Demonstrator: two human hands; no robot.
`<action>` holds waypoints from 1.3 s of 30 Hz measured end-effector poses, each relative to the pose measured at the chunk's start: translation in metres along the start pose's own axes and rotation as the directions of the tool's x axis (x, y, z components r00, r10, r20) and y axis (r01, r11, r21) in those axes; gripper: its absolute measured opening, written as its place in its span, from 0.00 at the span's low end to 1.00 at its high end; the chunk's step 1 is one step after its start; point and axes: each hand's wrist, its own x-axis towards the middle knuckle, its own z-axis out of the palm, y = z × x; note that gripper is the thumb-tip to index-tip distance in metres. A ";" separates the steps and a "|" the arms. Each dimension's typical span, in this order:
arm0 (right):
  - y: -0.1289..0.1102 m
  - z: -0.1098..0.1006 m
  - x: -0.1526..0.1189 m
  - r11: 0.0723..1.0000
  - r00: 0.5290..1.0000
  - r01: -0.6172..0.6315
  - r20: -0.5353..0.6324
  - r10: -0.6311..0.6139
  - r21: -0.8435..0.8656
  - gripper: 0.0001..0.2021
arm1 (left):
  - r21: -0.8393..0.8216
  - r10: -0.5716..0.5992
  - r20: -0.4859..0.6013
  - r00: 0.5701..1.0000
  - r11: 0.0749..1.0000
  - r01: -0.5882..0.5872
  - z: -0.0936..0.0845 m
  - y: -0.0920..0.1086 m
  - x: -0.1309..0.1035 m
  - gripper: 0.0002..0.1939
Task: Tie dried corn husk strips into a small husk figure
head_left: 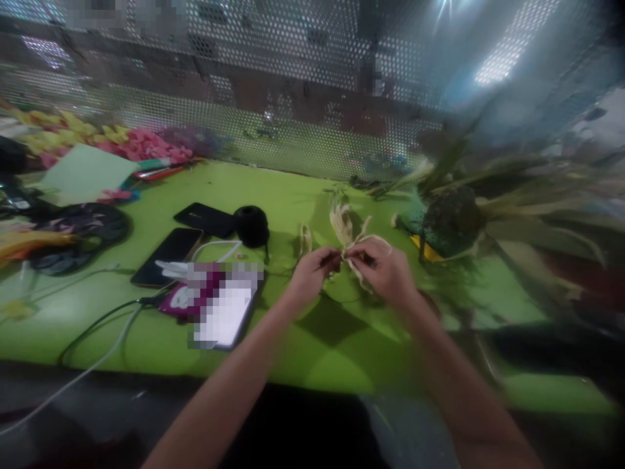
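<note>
Stretching beneath everything, a bright green, smooth surface [288,189] carries a black, rectangular phone [168,256], left of a pale, dried-husk bundle [340,221]. Above the surface, the left hand [308,277] and right hand [388,270], fingers narrowed, pinch the bundle's gathered base, probably keeping its thin, loose strips [364,228] from slipping.

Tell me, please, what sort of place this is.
Probably a craft workspace: a green table backed by a perforated panel, pink and yellow pieces heaped on it, and pale husk-like strips in both hands.
</note>
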 end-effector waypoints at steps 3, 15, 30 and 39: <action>-0.001 -0.004 0.000 1.000 0.999 0.007 0.048 -0.006 -0.030 0.03 | 0.055 0.033 0.018 0.999 0.998 -0.034 0.000 0.005 -0.002 0.09; 0.000 0.009 0.003 0.936 0.976 -0.213 0.022 0.216 0.279 0.02 | -0.085 0.007 0.034 0.999 0.996 -0.004 0.003 0.003 0.000 0.08; -0.005 0.002 0.001 0.980 0.995 -0.084 -0.044 0.094 0.178 0.03 | -0.122 -0.037 0.032 0.999 0.992 0.041 -0.003 0.000 0.001 0.08; -0.005 0.006 0.001 0.955 0.982 -0.175 -0.031 0.188 0.239 0.02 | -0.076 -0.011 0.046 0.999 0.997 0.014 0.001 0.003 0.001 0.06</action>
